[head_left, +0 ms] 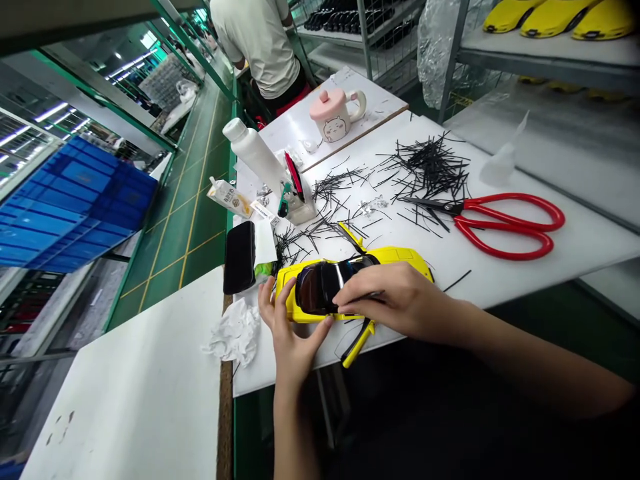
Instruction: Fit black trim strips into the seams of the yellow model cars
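Observation:
A yellow model car (400,255) with a black roof and dark windows lies on the white worktop, both its doors swung out. My left hand (291,337) holds the car at its left end, fingers on the far side and thumb on the near side. My right hand (400,297) is closed in a pinch over the roof edge, by the near door opening. A thin dark stick-like tool (373,295) shows between its fingers; its tip is hidden. The near yellow door (359,345) hangs past the worktop's front edge.
Red-handled scissors (510,223) lie right of a pile of black strips (433,163). A white bottle (257,157), phone (239,257), crumpled tissue (234,331) and pink-lidded mug (334,117) stand or lie around. A person (260,47) sits beyond; racks hold yellow car bodies (555,19).

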A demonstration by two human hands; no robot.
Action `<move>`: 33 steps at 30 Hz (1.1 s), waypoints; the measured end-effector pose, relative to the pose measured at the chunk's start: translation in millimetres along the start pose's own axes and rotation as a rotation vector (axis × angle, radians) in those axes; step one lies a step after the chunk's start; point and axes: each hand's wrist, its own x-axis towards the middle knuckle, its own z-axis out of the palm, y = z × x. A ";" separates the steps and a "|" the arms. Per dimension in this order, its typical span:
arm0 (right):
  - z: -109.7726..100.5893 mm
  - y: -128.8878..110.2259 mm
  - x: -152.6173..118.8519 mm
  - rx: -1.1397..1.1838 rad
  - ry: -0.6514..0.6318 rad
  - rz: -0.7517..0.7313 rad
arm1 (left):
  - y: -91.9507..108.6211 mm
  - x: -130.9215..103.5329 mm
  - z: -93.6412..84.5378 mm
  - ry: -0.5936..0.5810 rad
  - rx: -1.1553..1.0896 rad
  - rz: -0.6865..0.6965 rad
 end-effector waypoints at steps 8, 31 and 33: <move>-14.9 -5.3 18.6 -0.007 -0.191 0.195 | -6.5 0.7 -1.4 -0.027 0.047 0.043; -26.4 -10.4 21.6 0.477 -0.255 0.536 | 18.5 -12.6 15.2 0.315 0.222 0.546; -24.1 -9.9 20.7 0.520 -0.199 0.554 | 18.5 -11.1 14.8 0.314 0.194 0.551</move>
